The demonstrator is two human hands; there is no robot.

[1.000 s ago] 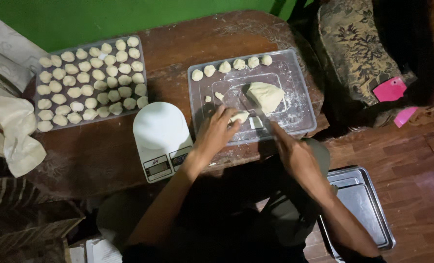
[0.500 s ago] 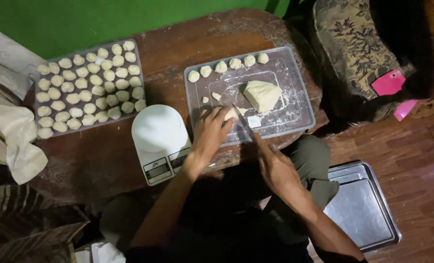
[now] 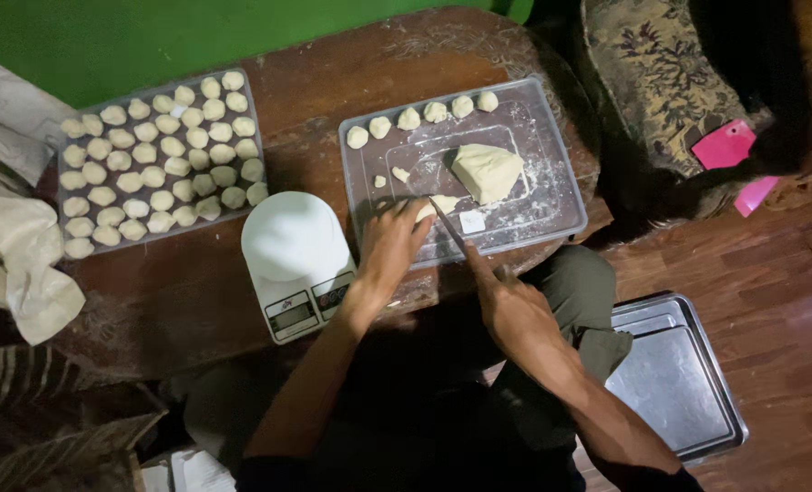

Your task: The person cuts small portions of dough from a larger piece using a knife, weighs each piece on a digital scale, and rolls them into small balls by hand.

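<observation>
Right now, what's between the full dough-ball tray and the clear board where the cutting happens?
Head view: a white kitchen scale and bare wooden table lie between the tray of dough balls and the clear board.

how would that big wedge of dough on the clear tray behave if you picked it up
The big wedge of dough probably sags or dents under fingers, since the knife in the right hand cuts small pieces off such dough. Its flat cut faces make rolling unlikely. The flour dusting on the clear tray suggests it is somewhat sticky, not slippery.
</observation>
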